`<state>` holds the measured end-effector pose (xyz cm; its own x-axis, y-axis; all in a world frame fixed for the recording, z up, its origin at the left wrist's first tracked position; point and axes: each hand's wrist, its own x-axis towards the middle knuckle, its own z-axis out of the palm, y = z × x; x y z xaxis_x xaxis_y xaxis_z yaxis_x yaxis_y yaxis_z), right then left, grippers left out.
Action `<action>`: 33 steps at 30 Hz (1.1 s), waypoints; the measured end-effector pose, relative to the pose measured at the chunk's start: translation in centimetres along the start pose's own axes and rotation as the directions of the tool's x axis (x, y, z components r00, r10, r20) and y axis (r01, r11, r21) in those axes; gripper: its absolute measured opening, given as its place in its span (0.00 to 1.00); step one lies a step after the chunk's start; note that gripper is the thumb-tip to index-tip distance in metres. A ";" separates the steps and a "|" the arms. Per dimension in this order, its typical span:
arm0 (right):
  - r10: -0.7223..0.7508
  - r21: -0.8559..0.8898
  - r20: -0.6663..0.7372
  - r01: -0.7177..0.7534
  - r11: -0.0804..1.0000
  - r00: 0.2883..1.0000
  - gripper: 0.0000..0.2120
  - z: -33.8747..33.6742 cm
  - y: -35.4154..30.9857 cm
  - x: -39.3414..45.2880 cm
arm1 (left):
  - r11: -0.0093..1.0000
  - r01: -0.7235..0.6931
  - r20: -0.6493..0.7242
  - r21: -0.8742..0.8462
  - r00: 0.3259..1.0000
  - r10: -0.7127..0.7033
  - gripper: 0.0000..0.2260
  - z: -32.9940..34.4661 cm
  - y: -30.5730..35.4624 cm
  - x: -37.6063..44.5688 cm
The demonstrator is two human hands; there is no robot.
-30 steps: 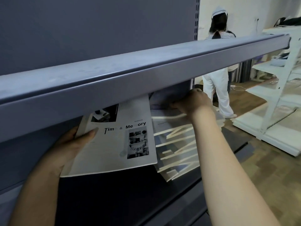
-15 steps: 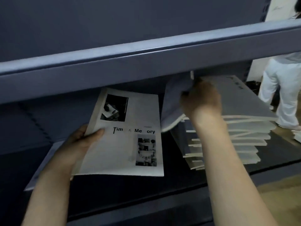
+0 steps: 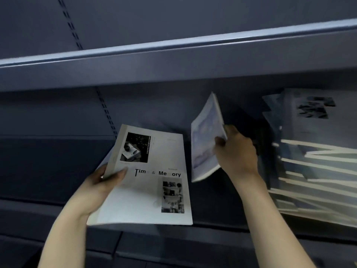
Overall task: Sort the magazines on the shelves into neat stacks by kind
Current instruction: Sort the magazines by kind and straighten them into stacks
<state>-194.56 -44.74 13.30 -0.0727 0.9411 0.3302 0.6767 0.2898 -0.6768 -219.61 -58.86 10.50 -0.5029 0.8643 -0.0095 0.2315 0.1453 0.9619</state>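
The "Time & Memory" magazine [image 3: 146, 178], white-covered with two dark photographs, is hanging face up over the lower shelf [image 3: 222, 229] at about six o'clock in the view, and the left hand [image 3: 100, 182] is gripping its left edge, the thumb [image 3: 117, 174] lying on the cover and the other fingers curled underneath out of sight. The right hand [image 3: 236, 153] is closing around a second magazine [image 3: 205, 140] with a pale bluish cover, pinching its right edge between thumb and fingers; this one is standing nearly on edge, tilted, just beside the first at about one o'clock from it and not touching it. At three o'clock a messy pile of magazines [image 3: 313, 167] is lying on the same shelf, its pale page edges fanning at different angles, and the topmost cover is showing a dark picture; the pile is blurring, so no titles are readable. Both forearms are reaching up from the bottom edge of the view. Across twelve o'clock the front lip of the upper shelf [image 3: 173, 60] is running slightly uphill to the right, and behind it the dark blue back panel [image 3: 48, 113] is showing slotted upright strips.
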 end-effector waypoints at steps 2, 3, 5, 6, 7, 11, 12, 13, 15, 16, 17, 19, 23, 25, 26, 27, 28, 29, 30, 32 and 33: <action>-0.002 0.067 -0.001 0.002 0.998 1.000 0.13 1.4 0.1 0.1 | 1.000 0.015 -0.028 -0.026 0.999 -0.015 0.06 -0.7 -0.5 0.0; -0.002 0.091 0.001 0.002 0.996 1.000 0.12 2.1 -0.1 0.2 | 0.999 0.024 -0.043 -0.040 0.999 -0.026 0.06 -1.1 -0.7 0.0; 0.009 0.113 0.029 -0.012 0.994 1.000 0.10 3.6 -0.6 0.3 | 0.998 0.043 -0.054 -0.052 0.997 -0.046 0.13 -2.3 -1.3 0.3; 0.012 0.117 0.050 -0.018 0.993 0.999 0.10 4.4 -1.0 0.4 | 0.997 0.052 -0.052 -0.051 0.997 -0.055 0.19 -3.0 -1.6 0.6; 0.013 0.123 0.069 -0.022 0.992 0.998 0.10 5.2 -1.4 0.4 | 0.997 0.065 -0.052 -0.048 0.996 -0.067 0.26 -3.8 -1.9 0.8; -0.001 0.144 0.128 -0.017 0.989 0.992 0.11 8.3 -3.1 0.5 | 0.996 0.082 -0.069 -0.021 0.994 -0.083 0.36 -7.5 -2.9 2.0; -0.011 0.144 0.138 -0.009 0.990 0.990 0.10 9.2 -3.6 0.4 | 0.996 0.086 -0.079 -0.025 0.993 -0.087 0.34 -8.4 -3.2 2.3; -0.018 0.152 0.147 -0.005 0.988 0.989 0.10 10.1 -4.1 0.3 | 0.995 0.094 -0.089 -0.040 0.991 -0.097 0.30 -9.4 -3.7 2.7; -0.023 0.187 0.159 -0.008 0.982 0.987 0.10 11.9 -5.2 0.1 | 0.990 0.121 -0.121 -0.076 0.984 -0.129 0.19 -11.3 -4.5 3.3; -0.019 0.204 0.163 -0.015 0.979 0.986 0.10 12.8 -5.9 -0.1 | 0.987 0.135 -0.144 -0.090 0.979 -0.147 0.16 -12.2 -4.9 3.5; -0.012 0.221 0.168 -0.025 0.975 0.986 0.10 13.8 -6.5 -0.3 | 0.984 0.143 -0.162 -0.106 0.974 -0.159 0.15 -13.1 -5.3 3.7; -0.006 0.269 0.180 -0.044 0.962 0.984 0.10 15.6 -7.9 -0.8 | 0.977 0.162 -0.175 -0.136 0.967 -0.184 0.14 -14.5 -6.0 4.0; -0.009 0.311 0.235 -0.067 0.948 0.972 0.09 18.9 -10.1 -1.5 | 0.963 0.167 -0.200 -0.209 0.957 -0.210 0.12 -16.9 -6.9 4.2; 0.014 0.330 0.275 -0.108 0.938 0.961 0.10 20.3 -11.0 -1.7 | 0.960 0.169 -0.206 -0.223 0.954 -0.216 0.14 -18.1 -7.3 4.4; 0.022 0.336 0.296 -0.125 0.934 0.955 0.11 20.9 -11.5 -1.8 | 0.958 0.171 -0.213 -0.232 0.951 -0.222 0.14 -18.8 -7.6 4.5; 0.028 0.337 0.315 -0.139 0.931 0.949 0.11 21.5 -11.9 -1.9 | 0.956 0.171 -0.223 -0.237 0.948 -0.225 0.15 -19.4 -7.9 4.6; 0.033 0.336 0.328 -0.149 0.930 0.944 0.11 22.1 -12.2 -2.0 | 0.957 0.171 -0.230 -0.233 0.947 -0.225 0.16 -20.0 -8.2 4.7; 0.040 0.333 0.340 -0.160 0.929 0.940 0.11 22.7 -12.5 -2.1 | 0.960 0.169 -0.235 -0.223 0.947 -0.221 0.16 -20.5 -8.6 4.9; 0.049 0.330 0.349 -0.172 0.928 0.936 0.12 23.2 -12.6 -2.2 | 0.964 0.164 -0.236 -0.209 0.948 -0.213 0.16 -20.9 -8.9 5.1; 0.072 0.315 0.372 -0.200 0.928 0.925 0.13 24.1 -12.7 -2.2 | 0.968 0.155 -0.241 -0.197 0.949 -0.201 0.15 -21.6 -9.4 5.4; 0.090 0.304 0.386 -0.219 0.927 0.918 0.13 24.4 -12.7 -2.2 | 0.967 0.155 -0.239 -0.201 0.950 -0.202 0.14 -21.9 -9.6 5.5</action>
<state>-220.90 -46.22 5.10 -0.2889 0.9573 -0.0117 0.4205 0.1159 -0.8999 -242.81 -66.02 7.16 -0.7235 0.6765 -0.1376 -0.0210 0.1776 0.9839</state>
